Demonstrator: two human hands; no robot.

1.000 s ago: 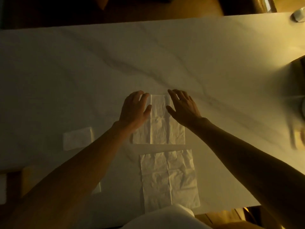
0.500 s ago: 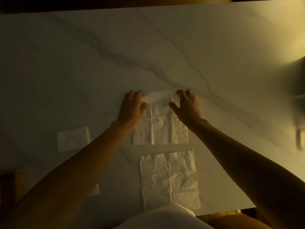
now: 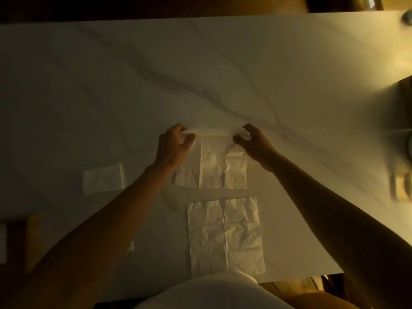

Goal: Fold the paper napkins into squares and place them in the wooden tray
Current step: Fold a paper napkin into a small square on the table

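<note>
The white marble table with grey veins (image 3: 133,85) spreads under me. An unfolded creased white paper napkin (image 3: 225,235) lies nearest my body. Beyond it, my left hand (image 3: 172,147) and right hand (image 3: 256,144) pinch the far corners of another white napkin (image 3: 211,170), lifting that edge. A small folded napkin square (image 3: 102,179) rests left.

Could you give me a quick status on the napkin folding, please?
Left hand and right hand each pinching a far corner of the napkin, edge lifted. Second napkin flat, nearer. Small folded napkin at left. Nothing in the way.
</note>
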